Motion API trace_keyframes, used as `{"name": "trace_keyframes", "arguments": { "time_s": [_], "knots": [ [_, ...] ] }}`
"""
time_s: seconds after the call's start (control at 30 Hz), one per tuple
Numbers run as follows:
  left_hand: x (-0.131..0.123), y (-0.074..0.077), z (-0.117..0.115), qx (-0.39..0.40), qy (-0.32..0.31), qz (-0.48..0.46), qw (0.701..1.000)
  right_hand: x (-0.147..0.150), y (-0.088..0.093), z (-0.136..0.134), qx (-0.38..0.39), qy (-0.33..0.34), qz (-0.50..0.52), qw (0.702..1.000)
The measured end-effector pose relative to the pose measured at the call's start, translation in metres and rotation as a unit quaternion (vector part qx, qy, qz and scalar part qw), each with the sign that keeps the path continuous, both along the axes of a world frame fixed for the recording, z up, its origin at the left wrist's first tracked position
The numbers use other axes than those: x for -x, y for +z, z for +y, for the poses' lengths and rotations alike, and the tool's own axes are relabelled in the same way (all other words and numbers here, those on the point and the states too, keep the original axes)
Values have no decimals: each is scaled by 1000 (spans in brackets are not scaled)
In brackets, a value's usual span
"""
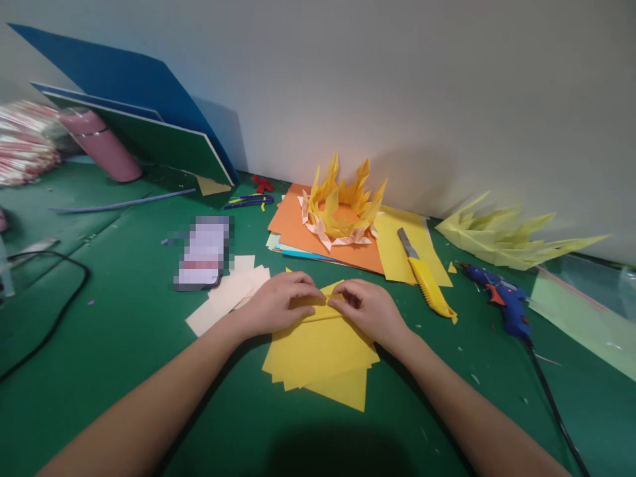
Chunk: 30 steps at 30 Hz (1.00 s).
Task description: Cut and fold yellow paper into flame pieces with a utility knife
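Green worktop, pale wall behind. Near its front edge, about the middle, the left hand and right hand meet. Each pinches the top yellow sheet along a fold, fingertips almost touching, over a yellow stack. A knife and glue gun lie toward the right. The crease probably wants edges matched first, then pressing outward from the middle.
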<state>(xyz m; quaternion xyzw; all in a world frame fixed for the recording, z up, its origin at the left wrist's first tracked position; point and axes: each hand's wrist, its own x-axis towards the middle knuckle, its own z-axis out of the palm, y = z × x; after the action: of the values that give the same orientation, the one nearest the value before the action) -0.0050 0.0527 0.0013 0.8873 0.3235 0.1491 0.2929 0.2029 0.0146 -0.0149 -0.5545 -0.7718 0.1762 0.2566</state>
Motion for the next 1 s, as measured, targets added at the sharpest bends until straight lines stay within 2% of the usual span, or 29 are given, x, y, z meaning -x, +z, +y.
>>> {"name": "trace_keyframes", "arguments": {
  "time_s": [0.23, 0.5, 0.57, 0.63, 0.7, 0.77, 0.87, 1.0],
  "knots": [
    [3, -9, 3, -35, -29, -18, 999, -1, -1, 1, -1, -4, 0, 1000],
    [2, -11, 2, -60, -41, -22, 997, -2, -1, 1, -12, 10, -11, 1000],
    [2, -10, 1, -61, -42, -23, 997, -3, -1, -1, -37, 9, -11, 999],
    [1, -10, 1, -58, -41, -21, 997, -3, -1, -4, -111, 14, -15, 994],
    [2, -9, 1, -53, -38, -18, 998, -4, 1, -9, -203, 51, -24, 978],
    [2, -9, 1, -50, -39, -19, 998, -4, 3, -12, -257, 126, -40, 957],
    [2, -9, 2, -46, -47, -26, 997, -3, 4, -15, -258, 225, -82, 936],
    [2, -8, 2, -42, -51, -24, 998, -2, 1, -14, -250, 260, -112, 926]
  ]
}}
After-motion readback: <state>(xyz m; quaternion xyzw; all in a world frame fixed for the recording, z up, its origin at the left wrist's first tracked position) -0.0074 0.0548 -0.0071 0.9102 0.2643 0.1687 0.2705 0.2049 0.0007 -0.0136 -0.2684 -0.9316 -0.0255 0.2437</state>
